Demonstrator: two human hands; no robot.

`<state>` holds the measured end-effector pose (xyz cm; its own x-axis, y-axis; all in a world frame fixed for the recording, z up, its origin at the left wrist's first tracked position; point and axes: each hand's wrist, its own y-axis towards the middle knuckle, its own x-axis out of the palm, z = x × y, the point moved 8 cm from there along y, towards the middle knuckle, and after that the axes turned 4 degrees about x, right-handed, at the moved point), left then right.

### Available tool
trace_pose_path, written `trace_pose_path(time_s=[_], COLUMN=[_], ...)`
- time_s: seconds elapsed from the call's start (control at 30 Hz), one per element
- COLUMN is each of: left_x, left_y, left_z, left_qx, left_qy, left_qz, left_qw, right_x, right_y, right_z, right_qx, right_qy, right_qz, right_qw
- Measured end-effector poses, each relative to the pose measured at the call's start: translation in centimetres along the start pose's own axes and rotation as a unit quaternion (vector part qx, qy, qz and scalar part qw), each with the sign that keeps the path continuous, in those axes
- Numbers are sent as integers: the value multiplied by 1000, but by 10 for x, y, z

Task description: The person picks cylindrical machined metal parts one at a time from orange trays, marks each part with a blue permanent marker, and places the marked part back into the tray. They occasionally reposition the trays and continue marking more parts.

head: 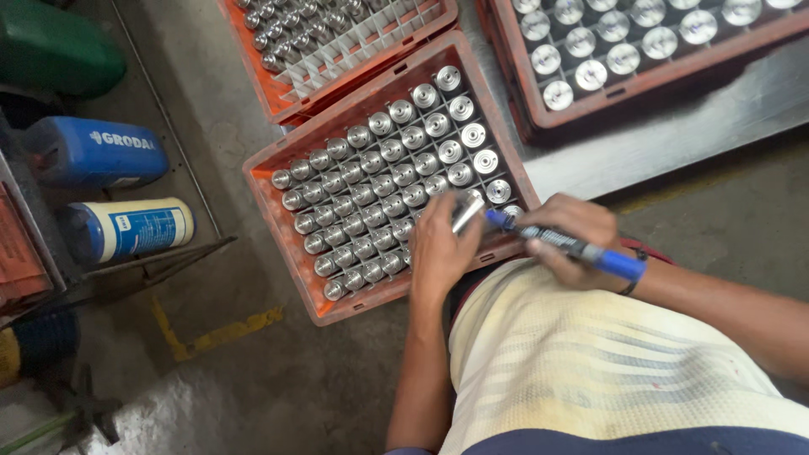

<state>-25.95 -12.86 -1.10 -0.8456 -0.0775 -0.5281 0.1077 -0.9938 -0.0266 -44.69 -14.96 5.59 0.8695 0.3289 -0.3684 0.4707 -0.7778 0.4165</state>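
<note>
**Metal Cylinder and Blue Marker**

A shiny metal cylinder (468, 212) was tilted above the near right corner of an orange crate (286, 244) of like pieces. A blue marker (566, 244) lay slanted, its tip touching the cylinder.

Three orange crates show: the near crate (286, 219) packed with metal cylinders, too many to count surely, a second crate (253, 50) and a third crate (640, 84). One blue marker (565, 244). Three containers lie at left: green jug (50, 46), blue canister (93, 152), blue-and-cream bottle (126, 229).
</note>
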Motion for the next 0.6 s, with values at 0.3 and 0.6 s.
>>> trace_pose_path(time_s=[0.3,0.6], left_x=[8,-25], left_y=[1,24], left_z=[-2,3], left_qx=[-20,71], left_qy=[243,-50], left_qz=[54,47], left_qw=[968,995], right_x=[-19,-27], right_y=[-7,3], right_z=[16,3], right_qx=[76,47], right_qy=[7,-15], right_qz=[25,35], right_qw=[997,998])
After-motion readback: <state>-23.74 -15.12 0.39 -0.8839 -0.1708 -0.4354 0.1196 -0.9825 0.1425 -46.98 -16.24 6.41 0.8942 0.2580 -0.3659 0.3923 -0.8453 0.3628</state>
